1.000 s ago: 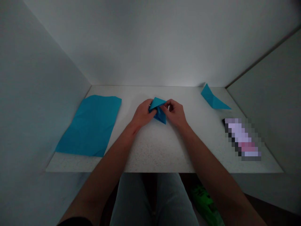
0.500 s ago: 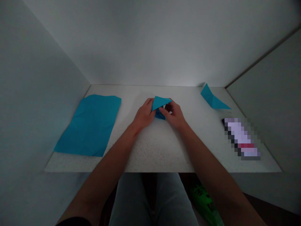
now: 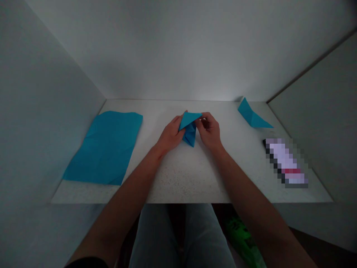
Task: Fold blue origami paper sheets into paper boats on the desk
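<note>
Folded paper (image 3: 189,119) in left fingers (image 3: 176,121); corner at right fingers (image 3: 200,127)

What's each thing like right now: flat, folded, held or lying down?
Big blue sheet, unfolded, lying mostly flat.
Middle blue paper, folded, held.
Far-right blue paper, bent along a crease, unheld.
Phone-like thing, lying down, pixelated.
Left hand, gripping the middle blue paper.
Right hand, curled at that paper's right corner; grip unclear.

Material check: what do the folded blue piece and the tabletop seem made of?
Folded blue piece: probably matte paper, given its sharp creases and flat facets. Tabletop: dull, pale and speckled, perhaps laminate or stone; the look leaves it open.
</note>
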Demonstrator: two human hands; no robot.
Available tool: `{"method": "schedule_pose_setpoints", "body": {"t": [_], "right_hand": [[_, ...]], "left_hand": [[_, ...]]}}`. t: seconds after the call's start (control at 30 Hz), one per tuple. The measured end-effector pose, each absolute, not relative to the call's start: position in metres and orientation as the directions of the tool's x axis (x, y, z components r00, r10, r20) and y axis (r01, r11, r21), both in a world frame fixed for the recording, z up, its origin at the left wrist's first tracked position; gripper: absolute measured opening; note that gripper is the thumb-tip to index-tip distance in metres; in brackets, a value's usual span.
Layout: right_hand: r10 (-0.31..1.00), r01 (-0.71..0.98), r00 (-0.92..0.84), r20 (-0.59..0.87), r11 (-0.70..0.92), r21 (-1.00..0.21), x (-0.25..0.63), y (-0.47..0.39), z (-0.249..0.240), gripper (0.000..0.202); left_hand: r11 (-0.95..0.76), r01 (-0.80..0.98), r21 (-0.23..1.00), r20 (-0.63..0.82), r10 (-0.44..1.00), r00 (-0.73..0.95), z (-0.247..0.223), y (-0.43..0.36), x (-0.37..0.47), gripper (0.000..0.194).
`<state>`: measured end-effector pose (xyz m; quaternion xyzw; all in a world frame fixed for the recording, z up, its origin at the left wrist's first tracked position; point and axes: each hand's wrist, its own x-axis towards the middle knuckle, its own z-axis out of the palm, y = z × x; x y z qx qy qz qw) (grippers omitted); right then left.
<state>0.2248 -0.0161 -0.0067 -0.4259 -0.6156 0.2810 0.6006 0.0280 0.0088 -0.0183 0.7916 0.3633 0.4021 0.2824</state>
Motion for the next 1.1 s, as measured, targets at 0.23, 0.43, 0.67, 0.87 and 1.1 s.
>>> {"method": "schedule_pose_setpoints", "body": {"t": [0.23,0.43,0.67,0.87,1.1], "right_hand": [[0.880,0.059,0.105,0.463,0.459,-0.886,0.229,-0.016,-0.002,0.033],[0.949,-0.182,0.097,0.299,0.312,-0.932,0.235,-0.010,0.002,0.042],[0.976,-0.443,0.118,0.184,0.217,-0.870,0.245,-0.009,0.012,0.052],[0.995,-0.479,0.070,0.077,0.101,-0.872,0.249,-0.012,0.018,0.050],[0.986,-0.647,-0.167,0.021,-0.094,-0.757,0.255,-0.013,0.015,0.044]], "left_hand": [[-0.392,0.312,0.866,0.407,0.913,0.016,-0.008,0.008,0.025,0.033],[-0.385,0.248,0.889,0.436,0.877,-0.200,-0.004,0.018,0.014,0.022],[-0.231,0.099,0.968,0.245,0.955,-0.167,-0.008,0.025,0.015,0.028],[-0.061,-0.084,0.995,0.061,0.998,-0.002,-0.006,0.025,0.017,0.040],[-0.146,0.078,0.986,0.129,0.973,0.189,-0.010,0.015,0.023,0.049]]}}
